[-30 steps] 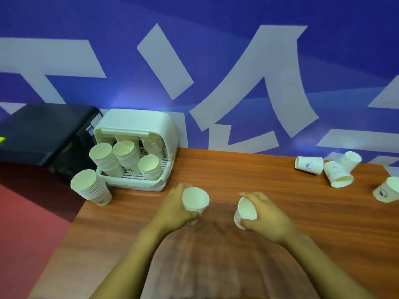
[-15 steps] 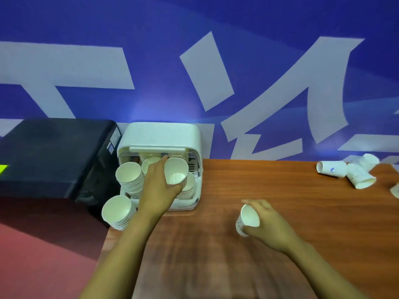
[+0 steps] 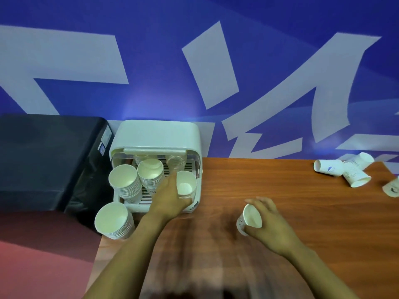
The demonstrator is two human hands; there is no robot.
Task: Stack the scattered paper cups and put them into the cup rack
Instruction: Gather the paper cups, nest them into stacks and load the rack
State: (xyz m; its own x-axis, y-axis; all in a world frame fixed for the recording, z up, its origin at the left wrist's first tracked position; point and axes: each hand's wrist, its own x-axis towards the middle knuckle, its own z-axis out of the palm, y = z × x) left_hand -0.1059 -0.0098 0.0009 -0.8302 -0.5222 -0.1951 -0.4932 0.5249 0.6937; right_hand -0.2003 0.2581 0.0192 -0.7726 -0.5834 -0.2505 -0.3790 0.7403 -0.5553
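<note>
Here we had the left hand [image 3: 170,201] at center-left of the frame, fingers curled round a white paper cup [image 3: 186,186] that sat mouth-up at the front right corner of the cup rack [image 3: 156,134]; whether that cup topped a stack we couldn't tell, the hand covered it. The rack was a white hooded box at the upper left of the wooden table [image 3: 302,201], against the blue wall [image 3: 151,61]. Inside it we saw two tilted cup stacks, one at left [image 3: 124,182] and one at middle [image 3: 151,173], plus more cups blurred at the back. Another stack [image 3: 112,221] stood outside, just beside the rack's lower left corner at the table edge. The right hand [image 3: 269,223] was at center-right, low over the table, fingers and thumb wrapped on a single cup [image 3: 250,216] tilted with its mouth toward the camera. Loose cups [image 3: 345,169] lay on their sides in the upper right, touching each other, with one more cut off by the right edge. A black box [image 3: 43,158] sat left of the rack.
</note>
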